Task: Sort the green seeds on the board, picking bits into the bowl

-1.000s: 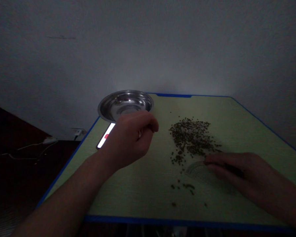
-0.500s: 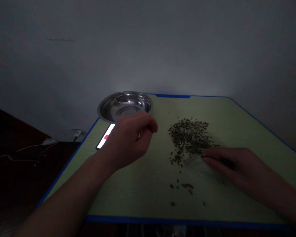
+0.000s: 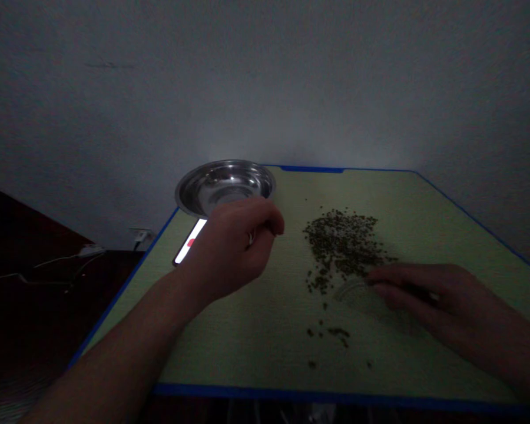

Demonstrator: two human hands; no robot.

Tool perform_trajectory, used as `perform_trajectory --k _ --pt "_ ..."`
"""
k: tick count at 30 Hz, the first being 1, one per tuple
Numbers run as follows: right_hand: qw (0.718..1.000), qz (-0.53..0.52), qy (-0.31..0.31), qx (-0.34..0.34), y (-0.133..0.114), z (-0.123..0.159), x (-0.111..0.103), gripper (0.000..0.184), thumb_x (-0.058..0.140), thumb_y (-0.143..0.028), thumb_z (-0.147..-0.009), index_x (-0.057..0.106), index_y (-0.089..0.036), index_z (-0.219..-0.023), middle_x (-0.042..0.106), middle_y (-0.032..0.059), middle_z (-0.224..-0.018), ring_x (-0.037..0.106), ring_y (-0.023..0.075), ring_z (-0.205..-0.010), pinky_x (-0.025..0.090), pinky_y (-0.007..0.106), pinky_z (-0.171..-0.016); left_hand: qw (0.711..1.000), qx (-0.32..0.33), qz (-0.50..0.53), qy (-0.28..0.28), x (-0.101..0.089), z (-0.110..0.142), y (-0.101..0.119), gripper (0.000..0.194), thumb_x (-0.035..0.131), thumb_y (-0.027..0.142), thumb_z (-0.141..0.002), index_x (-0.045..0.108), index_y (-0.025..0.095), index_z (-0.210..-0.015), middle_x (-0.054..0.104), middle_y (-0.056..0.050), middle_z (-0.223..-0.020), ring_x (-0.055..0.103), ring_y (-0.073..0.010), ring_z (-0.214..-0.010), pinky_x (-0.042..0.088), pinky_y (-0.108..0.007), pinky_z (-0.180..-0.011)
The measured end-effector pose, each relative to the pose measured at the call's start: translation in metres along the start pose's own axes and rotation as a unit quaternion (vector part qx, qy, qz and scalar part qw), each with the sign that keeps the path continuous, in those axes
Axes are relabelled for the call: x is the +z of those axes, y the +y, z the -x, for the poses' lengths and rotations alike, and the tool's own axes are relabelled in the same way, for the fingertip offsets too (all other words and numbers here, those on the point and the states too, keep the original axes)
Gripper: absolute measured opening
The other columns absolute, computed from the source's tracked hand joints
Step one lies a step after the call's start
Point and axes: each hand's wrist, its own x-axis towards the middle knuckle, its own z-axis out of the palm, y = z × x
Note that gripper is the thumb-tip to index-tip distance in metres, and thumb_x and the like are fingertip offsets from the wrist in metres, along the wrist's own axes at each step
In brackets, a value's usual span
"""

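My left hand (image 3: 242, 241) hangs over the table in front of the steel bowl (image 3: 189, 203), its fingers curled closed; what they hold, if anything, is hidden. My right hand (image 3: 428, 294) has thumb and forefinger pinched together at the near right edge of a spread of small dark grains (image 3: 340, 235). Whatever is between those fingertips is too small and dark to name. Just under the right fingertips lies a faint see-through thing with a curved, patterned edge (image 3: 348, 287), partly covered by the hand.
A lit phone (image 3: 189, 242) lies left of my left wrist, by the bowl. The pale green table (image 3: 229, 353) has a blue edge and stands against a grey wall (image 3: 291, 82). Stray grains (image 3: 338, 333) lie nearer me. A socket with a plug (image 3: 140, 235) and white cables are at left.
The view has shifted slightly, so the things appear a little displaced. Both hands keep nearly the same pose, left curled and right pinching by the grains.
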Motion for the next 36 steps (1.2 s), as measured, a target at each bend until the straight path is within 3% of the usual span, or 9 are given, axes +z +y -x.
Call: perform_trajectory --k 7,13,17,28,36 --pt "1.000 -0.004 -0.023 -0.002 -0.001 0.002 0.005 0.028 0.047 -0.033 -0.092 0.074 -0.025 -0.091 0.078 0.0028 -0.092 0.073 0.0189 -0.074 0.057 0.025 -0.059 1.000 0.005 0.006 0.000 0.001 0.000 -0.002 0.021 0.044 0.001 -0.070 0.058 0.016 -0.070 0.062 0.003 -0.067 0.053 -0.0083 -0.059 0.039 -0.021 -0.056" --pt "1.000 -0.002 0.003 0.002 0.000 0.005 0.000 0.028 0.048 -0.036 -0.092 0.074 -0.024 -0.092 0.078 0.0038 -0.091 0.073 0.0194 -0.076 0.057 0.024 -0.059 1.000 0.002 0.008 0.004 0.000 0.001 -0.001 0.021 0.044 0.002 -0.072 0.058 0.017 -0.070 0.063 0.003 -0.068 0.053 -0.0084 -0.059 0.040 -0.021 -0.057" --pt "0.999 -0.023 -0.030 -0.009 -0.006 0.006 0.001 0.027 0.048 -0.035 -0.093 0.074 -0.026 -0.090 0.077 0.0016 -0.085 0.073 0.0172 -0.073 0.056 0.023 -0.060 1.000 0.002 0.004 0.000 0.000 0.000 0.000 0.020 0.044 0.003 -0.072 0.058 0.017 -0.070 0.062 0.002 -0.067 0.053 -0.0087 -0.058 0.040 -0.022 -0.056" --pt "1.000 0.007 -0.023 0.013 0.006 0.000 0.006 0.028 0.046 -0.034 -0.093 0.073 -0.025 -0.094 0.077 0.0031 -0.096 0.072 0.0206 -0.080 0.056 0.030 -0.065 1.000 -0.001 -0.001 0.001 0.001 0.000 0.000 0.021 0.043 0.002 -0.071 0.059 0.017 -0.071 0.062 0.003 -0.067 0.053 -0.0086 -0.058 0.040 -0.021 -0.056" --pt "0.998 -0.007 -0.055 0.002 -0.006 -0.014 0.011 0.025 0.048 -0.034 -0.092 0.072 -0.026 -0.092 0.076 -0.0010 -0.086 0.070 0.0171 -0.070 0.051 0.030 -0.061 1.000 -0.001 0.001 -0.003 0.000 0.000 0.000 0.021 0.043 0.003 -0.072 0.058 0.017 -0.071 0.062 0.002 -0.067 0.055 -0.0090 -0.059 0.040 -0.021 -0.056"
